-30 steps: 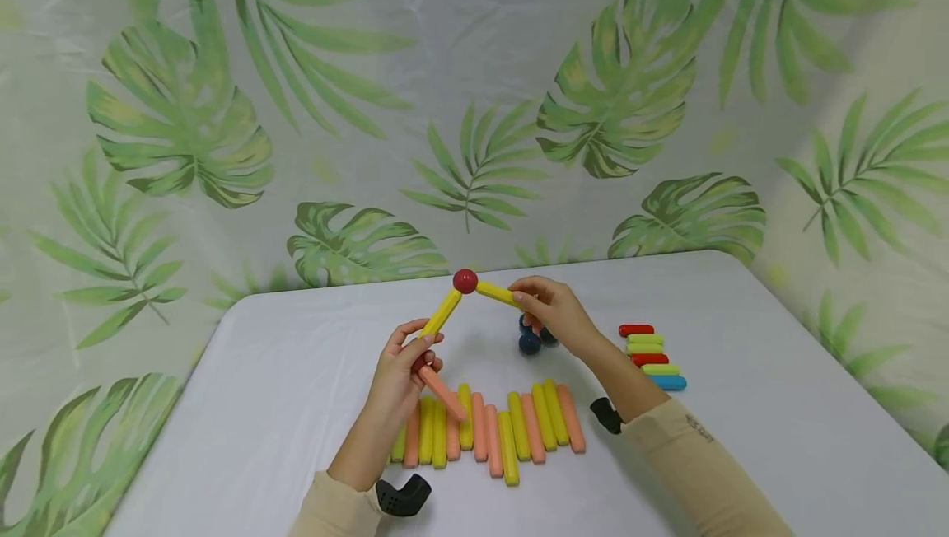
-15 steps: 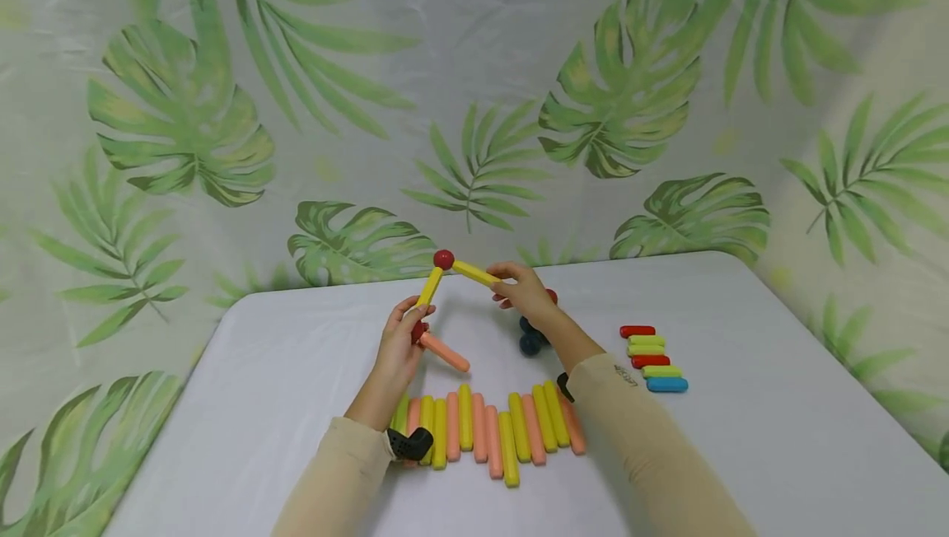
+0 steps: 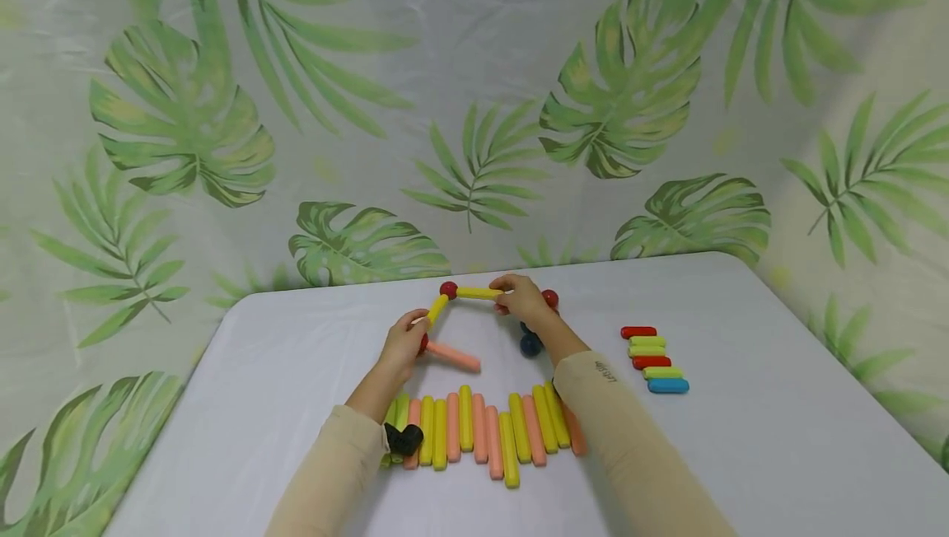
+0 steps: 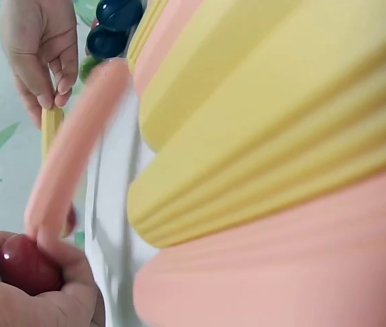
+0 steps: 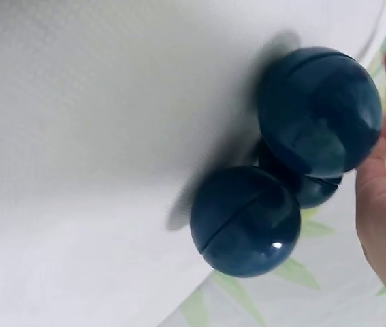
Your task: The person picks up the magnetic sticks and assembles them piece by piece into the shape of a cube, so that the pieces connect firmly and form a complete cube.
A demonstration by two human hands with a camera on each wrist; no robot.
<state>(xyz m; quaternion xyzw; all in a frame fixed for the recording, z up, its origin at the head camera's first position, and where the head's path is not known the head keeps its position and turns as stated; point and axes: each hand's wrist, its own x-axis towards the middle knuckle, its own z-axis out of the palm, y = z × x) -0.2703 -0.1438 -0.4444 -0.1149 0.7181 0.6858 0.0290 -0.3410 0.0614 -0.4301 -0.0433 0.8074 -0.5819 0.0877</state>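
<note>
Nearest the body, a row of yellow and pink sticks (image 3: 493, 442) lies on the white table (image 3: 245, 405), most with their long axes roughly twelve to six. Just beyond it, the left hand (image 3: 404, 346) curls thumb and fingers round the near red ball (image 3: 424, 343), with no slack in its grasp. From that ball the long pink stick (image 3: 454, 356) points between three and four o'clock, its far end bare (slightly blurred in the left wrist view); the stick is nearer the left hand. The left yellow stick (image 3: 438, 313) runs from the same grip towards one o'clock, up to the far red ball (image 3: 448, 290).

The dark blue balls (image 3: 530, 345) sit at about six o'clock from the right hand (image 3: 525, 304), which pinches the right yellow stick (image 3: 478, 293) near its end, fingertips together. That stick's axis points to nine o'clock, meeting the far red ball. The gap between the pink stick's bare end and the right-hand pinch is what counts: the pinch lies at about one o'clock from it. Behind hangs the leaf-print cloth (image 3: 474, 67).
</note>
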